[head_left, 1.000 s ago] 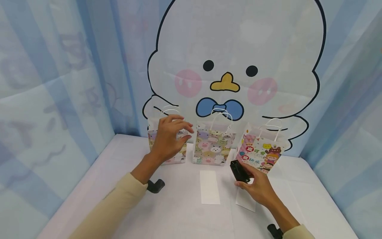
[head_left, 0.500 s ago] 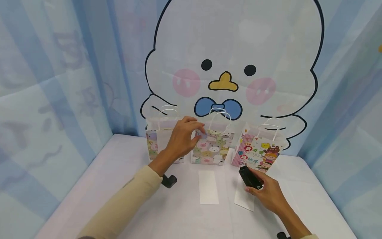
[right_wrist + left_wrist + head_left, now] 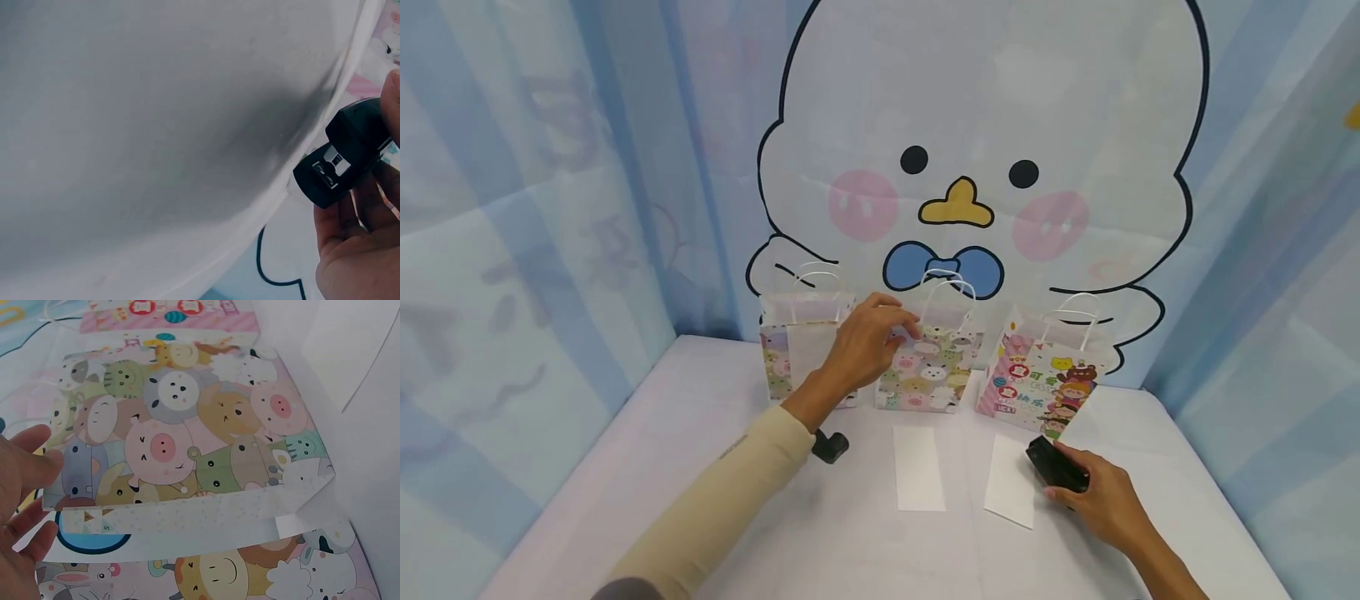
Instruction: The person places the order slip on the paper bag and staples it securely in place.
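My left hand point(image 3: 868, 346) is at the upper left corner of the middle gift bag point(image 3: 932, 379), printed with cartoon animals. In the left wrist view, thumb and fingers pinch the top edge of this bag point(image 3: 219, 437); the contact is partly hidden. Lower at the right, my right hand point(image 3: 1105, 504) grips a black stapler point(image 3: 1058, 467) just right of a white card point(image 3: 1009, 483). The right wrist view catches the end of the stapler point(image 3: 340, 153), with a slotted metal plate. Another white card point(image 3: 919, 468) lies flat before the middle bag.
An animal-print bag point(image 3: 777, 367) stands at the left, with a white panel point(image 3: 808, 350) over its front. At the right stands a pink and white lettered bag point(image 3: 1045, 383). Behind all three hangs a curtain point(image 3: 985, 108) with a cartoon face.
My left hand has moved right from the left bag to the middle one, uncovering the white panel. My right hand has carried the stapler right and nearer, baring the right card.
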### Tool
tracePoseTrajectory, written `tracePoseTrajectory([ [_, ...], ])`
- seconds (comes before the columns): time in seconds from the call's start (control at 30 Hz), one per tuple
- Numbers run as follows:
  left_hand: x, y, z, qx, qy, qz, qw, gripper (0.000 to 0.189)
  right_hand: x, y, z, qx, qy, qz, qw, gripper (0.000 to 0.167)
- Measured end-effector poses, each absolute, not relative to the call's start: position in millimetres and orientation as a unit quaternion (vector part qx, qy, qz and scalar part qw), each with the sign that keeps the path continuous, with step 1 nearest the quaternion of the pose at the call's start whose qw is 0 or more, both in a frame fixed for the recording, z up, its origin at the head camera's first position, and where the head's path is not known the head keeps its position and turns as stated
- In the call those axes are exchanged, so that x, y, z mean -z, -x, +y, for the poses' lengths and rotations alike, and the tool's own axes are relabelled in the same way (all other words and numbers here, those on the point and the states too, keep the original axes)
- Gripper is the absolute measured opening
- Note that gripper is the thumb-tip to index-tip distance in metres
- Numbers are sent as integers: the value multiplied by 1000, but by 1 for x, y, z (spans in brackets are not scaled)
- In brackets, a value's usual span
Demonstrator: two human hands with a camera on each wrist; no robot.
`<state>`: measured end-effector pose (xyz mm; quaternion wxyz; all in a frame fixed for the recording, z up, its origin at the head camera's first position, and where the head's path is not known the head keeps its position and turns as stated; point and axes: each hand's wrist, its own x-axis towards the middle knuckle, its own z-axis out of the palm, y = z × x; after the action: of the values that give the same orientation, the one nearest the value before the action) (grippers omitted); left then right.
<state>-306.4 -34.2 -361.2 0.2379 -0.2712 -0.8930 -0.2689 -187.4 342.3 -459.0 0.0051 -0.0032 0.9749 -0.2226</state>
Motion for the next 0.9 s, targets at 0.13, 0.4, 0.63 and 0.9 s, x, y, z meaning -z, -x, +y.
tracePoseTrajectory([
  [0.13,360,308,-33,275,270,-893,232,22,461,187,349,213,-5,977,17,94],
  [0.4,358,314,-30,286,266,-893,223,28,464,190,357,197,-15,980,15,95],
  [0.63,359,317,-28,291,257,-895,221,25,467,190,362,188,-15,982,14,94],
  [0.9,360,317,-27,295,248,-897,215,24,469,191,363,181,-21,983,26,93],
])
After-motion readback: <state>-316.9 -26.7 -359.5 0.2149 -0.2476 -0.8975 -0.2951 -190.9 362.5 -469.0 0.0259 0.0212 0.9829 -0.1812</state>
